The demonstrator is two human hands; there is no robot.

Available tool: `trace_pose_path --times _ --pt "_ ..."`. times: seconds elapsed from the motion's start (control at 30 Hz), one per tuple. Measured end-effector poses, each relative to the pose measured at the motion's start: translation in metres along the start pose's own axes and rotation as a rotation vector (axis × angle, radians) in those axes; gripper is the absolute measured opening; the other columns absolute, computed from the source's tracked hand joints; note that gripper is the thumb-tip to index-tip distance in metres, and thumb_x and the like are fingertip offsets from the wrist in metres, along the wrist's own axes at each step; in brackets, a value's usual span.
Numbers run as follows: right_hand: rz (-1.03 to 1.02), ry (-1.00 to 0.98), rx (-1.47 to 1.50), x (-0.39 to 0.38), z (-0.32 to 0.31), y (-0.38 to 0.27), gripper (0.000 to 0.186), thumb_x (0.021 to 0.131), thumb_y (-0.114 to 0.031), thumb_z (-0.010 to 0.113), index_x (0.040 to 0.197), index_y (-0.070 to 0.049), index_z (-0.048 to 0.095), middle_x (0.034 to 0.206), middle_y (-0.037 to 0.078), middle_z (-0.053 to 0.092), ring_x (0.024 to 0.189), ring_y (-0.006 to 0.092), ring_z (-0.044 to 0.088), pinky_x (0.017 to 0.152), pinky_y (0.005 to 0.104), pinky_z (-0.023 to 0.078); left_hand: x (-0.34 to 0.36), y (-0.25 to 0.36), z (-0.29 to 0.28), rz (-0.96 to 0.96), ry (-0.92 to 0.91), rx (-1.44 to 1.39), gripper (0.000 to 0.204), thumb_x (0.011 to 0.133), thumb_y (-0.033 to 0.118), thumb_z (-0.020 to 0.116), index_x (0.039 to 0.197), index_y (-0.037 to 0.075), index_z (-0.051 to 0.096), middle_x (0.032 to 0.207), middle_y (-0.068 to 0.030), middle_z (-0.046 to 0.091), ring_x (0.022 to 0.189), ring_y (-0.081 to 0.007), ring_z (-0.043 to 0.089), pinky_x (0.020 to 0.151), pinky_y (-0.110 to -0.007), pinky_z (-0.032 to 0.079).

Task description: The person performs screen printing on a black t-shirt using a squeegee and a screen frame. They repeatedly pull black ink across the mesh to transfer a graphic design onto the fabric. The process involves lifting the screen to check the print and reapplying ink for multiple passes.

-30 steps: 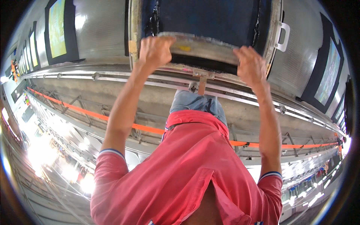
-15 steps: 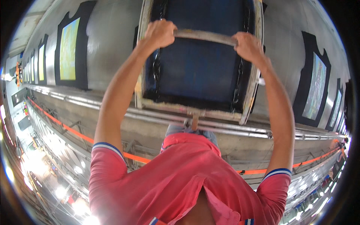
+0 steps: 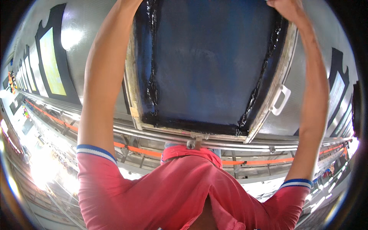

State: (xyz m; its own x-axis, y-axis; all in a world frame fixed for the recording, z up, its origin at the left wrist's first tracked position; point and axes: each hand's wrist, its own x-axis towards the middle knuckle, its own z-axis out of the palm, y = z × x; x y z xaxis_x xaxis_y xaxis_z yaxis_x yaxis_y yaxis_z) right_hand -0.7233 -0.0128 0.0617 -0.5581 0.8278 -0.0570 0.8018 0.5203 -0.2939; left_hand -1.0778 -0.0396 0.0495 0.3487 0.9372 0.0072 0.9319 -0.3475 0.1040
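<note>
A large screen-printing frame lies in front of me, with pale, stained rails around a dark blue-black mesh. Glossy black ink ridges run down both sides of the mesh. At the top edge, my right hand shows only in part, its fingers curled near the frame's far right. Just a sliver of the squeegee's end shows by those fingertips; the rest is out of view. My left forearm reaches past the frame's left rail, and that hand lies beyond the picture. A white loop handle sticks out from the right rail.
Black garments with a yellowish print lie in a row on the grey metal table at left. Another printed black garment lies at right. Metal rails and an orange bar run along the near side.
Both arms have stretched farther away, carrying the squeegee from the mesh's upper part toward the top edge. My left hand has left the picture. The frame appears larger and lower in view.
</note>
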Motion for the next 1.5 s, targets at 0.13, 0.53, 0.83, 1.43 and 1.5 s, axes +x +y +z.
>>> trace_pose_path --times 0.13,0.53,0.83,1.43,1.5 --pt "-0.036 0.042 0.023 -0.082 0.032 -0.044 0.024 0.069 -0.013 0.074 0.091 -0.003 0.076 0.094 0.021 0.072 0.088 0.0401 0.069 0.080 0.0466 0.055 -0.081 0.031 0.004 -0.010 -0.081 -0.028 0.030 0.076 0.013 0.064 0.104 0.013 0.077 0.091 -0.0221 0.073 0.088 -0.0381 0.071 0.083 -0.048 0.057" --pt "0.044 -0.126 0.103 -0.396 0.080 -0.252 0.028 0.077 -0.002 0.063 0.102 -0.004 0.074 0.093 0.013 0.068 0.097 0.0316 0.068 0.102 0.0422 0.051 -0.440 0.189 -0.011 -0.208 -0.335 -0.205 0.047 0.069 0.005 0.064 0.112 0.019 0.078 0.098 -0.0160 0.075 0.084 -0.0336 0.072 0.078 -0.044 0.058" --pt "0.220 -0.071 0.739 -0.380 0.019 -0.225 0.050 0.087 -0.031 0.077 0.128 -0.002 0.066 0.130 0.016 0.067 0.123 0.0256 0.062 0.108 0.0375 0.044 -0.381 0.244 -0.021 -0.025 -0.385 -0.296 0.030 0.079 0.026 0.076 0.103 0.009 0.078 0.096 -0.0215 0.073 0.095 -0.0401 0.070 0.088 -0.051 0.054" --pt "0.966 0.355 0.898 -0.328 0.076 -0.047 0.047 0.092 -0.024 0.073 0.132 -0.004 0.062 0.073 0.001 0.054 0.052 0.0069 0.047 0.042 0.0270 0.036 -0.125 0.154 -0.038 0.150 -0.947 -0.333 0.038 0.059 0.006 0.072 0.096 0.001 0.077 0.096 -0.0227 0.074 0.084 -0.0347 0.071 0.072 -0.048 0.053" --pt "0.970 0.340 0.953 -0.319 0.056 -0.058 0.041 0.092 -0.021 0.072 0.129 -0.005 0.063 0.067 -0.002 0.047 0.046 0.0055 0.041 0.041 0.0273 0.032 -0.070 0.119 -0.035 0.016 -0.739 -0.361 0.034 0.060 0.008 0.069 0.093 0.002 0.076 0.095 -0.0214 0.075 0.085 -0.0355 0.071 0.073 -0.049 0.054"
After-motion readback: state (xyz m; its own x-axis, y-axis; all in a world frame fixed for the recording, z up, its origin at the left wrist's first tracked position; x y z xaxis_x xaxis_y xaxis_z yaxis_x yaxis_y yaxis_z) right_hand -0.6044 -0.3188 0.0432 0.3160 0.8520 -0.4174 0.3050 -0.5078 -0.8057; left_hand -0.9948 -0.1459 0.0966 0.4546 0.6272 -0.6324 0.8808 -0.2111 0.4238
